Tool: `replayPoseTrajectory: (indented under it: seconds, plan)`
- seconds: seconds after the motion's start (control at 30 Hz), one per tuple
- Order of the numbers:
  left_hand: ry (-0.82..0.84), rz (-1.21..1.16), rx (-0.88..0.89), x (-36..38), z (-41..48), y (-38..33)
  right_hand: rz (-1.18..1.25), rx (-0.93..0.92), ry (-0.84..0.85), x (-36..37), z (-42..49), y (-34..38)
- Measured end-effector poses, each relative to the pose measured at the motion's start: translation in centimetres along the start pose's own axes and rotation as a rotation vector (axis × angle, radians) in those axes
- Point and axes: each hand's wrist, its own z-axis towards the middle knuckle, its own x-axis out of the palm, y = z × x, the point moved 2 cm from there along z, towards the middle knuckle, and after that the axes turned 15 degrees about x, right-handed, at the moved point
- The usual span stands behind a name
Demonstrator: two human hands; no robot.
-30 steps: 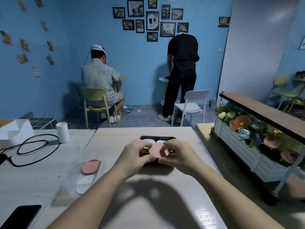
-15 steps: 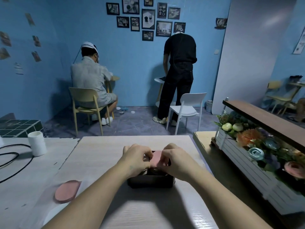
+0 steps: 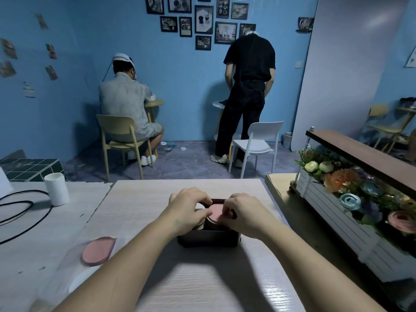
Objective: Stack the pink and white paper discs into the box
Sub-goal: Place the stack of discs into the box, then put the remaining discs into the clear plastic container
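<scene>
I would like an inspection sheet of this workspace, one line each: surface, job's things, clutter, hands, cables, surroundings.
Surface: pale wood-grain table; a second table adjoins it on the left.
Job's things: dark box mid-table; pink disc on top of a stack inside it; white discs in its left side, mostly hidden; spare pink discs on the table, left.
Clutter: white cylinder on the second table.
Hands: left hand and right hand pinch the pink disc's edges.
Cables: black cable looped on the second table.
Surroundings: flower planter at right; seated person and standing person facing away.
</scene>
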Motion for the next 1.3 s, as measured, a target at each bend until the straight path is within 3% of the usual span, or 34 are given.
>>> replayPoseTrajectory:
  seconds: [0.23, 0.47, 0.77, 0.97, 1.3]
  plan:
    - [-0.219, -0.056, -0.058, -4.3, -4.4, -0.3, 0.189, -0.071, -0.088, -1.9, -1.9, 3.6]
    - [-0.169, -0.016, -0.162, -7.0, -12.9, -2.0, 0.269, -0.085, -0.122, -0.8, -7.6, 9.2]
    - [-0.189, 0.079, -0.273, -10.8, -24.4, -1.1, 0.273, -0.197, 0.013, 2.4, -13.2, 14.8]
    - [-0.126, 0.186, -0.336, -13.9, -26.8, 1.3, 0.277, -0.294, 0.069, 2.7, -12.1, 20.4]
    - [-0.089, 0.086, -0.373, -14.2, -27.4, 6.1, 0.067, -0.422, 0.149, 4.5, -6.0, 27.8]
